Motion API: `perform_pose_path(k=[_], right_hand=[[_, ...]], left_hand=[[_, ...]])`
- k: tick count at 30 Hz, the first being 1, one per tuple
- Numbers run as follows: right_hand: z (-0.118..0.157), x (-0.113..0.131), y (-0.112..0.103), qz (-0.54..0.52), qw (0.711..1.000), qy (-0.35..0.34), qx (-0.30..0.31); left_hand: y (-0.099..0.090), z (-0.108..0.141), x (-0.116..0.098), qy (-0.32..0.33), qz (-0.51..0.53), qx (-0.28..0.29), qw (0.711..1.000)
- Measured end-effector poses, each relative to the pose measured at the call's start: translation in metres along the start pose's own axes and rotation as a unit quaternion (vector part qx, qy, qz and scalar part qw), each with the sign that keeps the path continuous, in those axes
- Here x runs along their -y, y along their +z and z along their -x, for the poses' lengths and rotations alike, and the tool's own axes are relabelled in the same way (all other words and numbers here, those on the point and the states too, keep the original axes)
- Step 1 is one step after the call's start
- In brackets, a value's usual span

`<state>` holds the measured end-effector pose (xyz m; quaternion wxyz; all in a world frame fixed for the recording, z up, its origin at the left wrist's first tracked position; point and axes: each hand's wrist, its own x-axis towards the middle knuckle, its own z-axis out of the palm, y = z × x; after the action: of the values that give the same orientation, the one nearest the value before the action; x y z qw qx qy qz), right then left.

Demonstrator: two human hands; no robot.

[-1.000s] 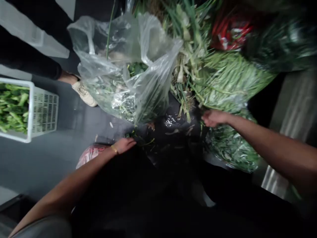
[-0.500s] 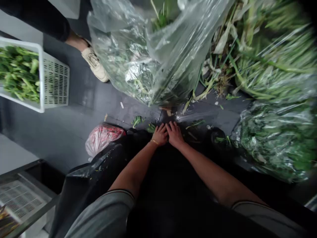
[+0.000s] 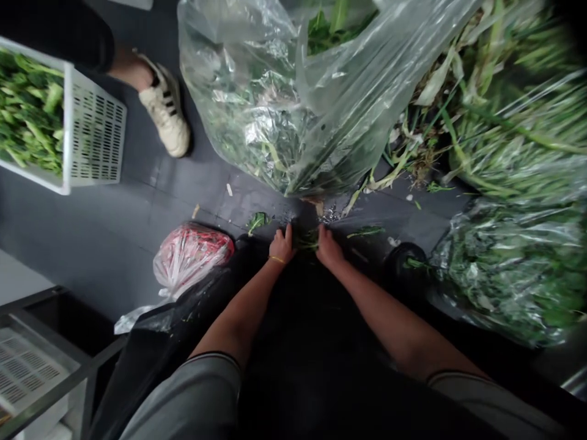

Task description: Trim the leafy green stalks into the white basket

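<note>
My left hand [image 3: 281,245] is low over the dark floor, one finger stretched forward and the others curled in. To its right, my right hand [image 3: 329,247] has its fingers bent inward and pressed together. What either hand grips, if anything, is too dark and small to make out. Green stems [image 3: 306,240] lie in the gap between the hands. Just beyond them is a large clear plastic bag [image 3: 293,128] of leafy greens. Loose leaves [image 3: 257,222] are on the floor by my left hand, and another leaf [image 3: 365,232] is right of my right hand.
A tied bag of red chillies [image 3: 195,250] rests at left. Farther left stands a white basket [image 3: 98,131] of greens beside another person's shoe [image 3: 167,116]. Wrapped long greens [image 3: 527,122] and bagged leafy greens [image 3: 513,275] fill the right. A metal frame [image 3: 55,366] is at lower left.
My hands, side by side with fingertips nearly touching before, have moved apart, uncovering green stems between them. The other person's shoe has shifted slightly. The view has moved a little.
</note>
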<state>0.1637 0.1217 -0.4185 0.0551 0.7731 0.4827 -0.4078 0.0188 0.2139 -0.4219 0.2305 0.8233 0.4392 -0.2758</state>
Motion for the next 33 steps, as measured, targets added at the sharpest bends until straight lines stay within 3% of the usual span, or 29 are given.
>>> perform_pose_path(k=[3,6,8,10,12,14,15,17,19,21,24,27,30,33], right_hand=[[-0.046,0.012,-0.048,0.027,0.998,-0.055,-0.004],[-0.072,0.008,-0.076,0.054,0.992,-0.073,-0.089],[-0.074,0.009,-0.068,0.066,0.986,-0.086,-0.124],[-0.064,0.012,-0.046,0.062,0.985,-0.1,-0.129],[-0.045,0.008,-0.024,0.048,0.983,-0.132,-0.118],[-0.023,-0.013,-0.017,0.025,0.983,-0.146,-0.111],[-0.012,-0.031,-0.02,0.01,0.985,-0.129,-0.116],[0.007,-0.073,-0.033,-0.017,0.99,-0.026,-0.135],[0.021,-0.11,-0.046,-0.017,0.989,0.11,-0.098],[0.029,-0.127,-0.046,0.02,0.991,0.131,-0.027],[0.031,-0.107,-0.026,0.068,0.996,0.058,0.015],[0.015,-0.062,-0.01,0.06,0.998,0.022,0.008],[-0.011,-0.022,-0.015,0.01,1.0,0.006,0.013],[-0.028,0.006,-0.031,-0.04,0.999,-0.015,0.026]], left_hand=[[-0.031,-0.026,0.009,-0.014,0.03,-0.052,0.998],[-0.059,-0.043,0.041,-0.093,0.022,-0.092,0.991],[-0.061,-0.045,0.053,-0.177,0.046,-0.085,0.979],[-0.047,-0.04,0.044,-0.209,0.073,-0.076,0.972],[-0.027,-0.031,0.017,-0.165,0.086,-0.076,0.98],[-0.01,-0.019,-0.012,-0.062,0.098,-0.072,0.991],[-0.005,-0.014,-0.022,-0.01,0.106,-0.07,0.992],[-0.003,-0.005,-0.028,0.043,0.11,-0.07,0.991],[-0.008,0.001,-0.016,0.02,0.077,-0.063,0.995],[-0.014,0.004,0.0,-0.009,0.013,-0.036,0.999],[-0.015,-0.001,0.009,0.013,-0.049,0.009,0.999],[-0.009,-0.018,-0.008,0.05,-0.016,0.034,0.998],[-0.01,-0.035,-0.032,0.085,0.085,0.058,0.991],[-0.022,-0.043,-0.047,0.093,0.186,0.069,0.976]])
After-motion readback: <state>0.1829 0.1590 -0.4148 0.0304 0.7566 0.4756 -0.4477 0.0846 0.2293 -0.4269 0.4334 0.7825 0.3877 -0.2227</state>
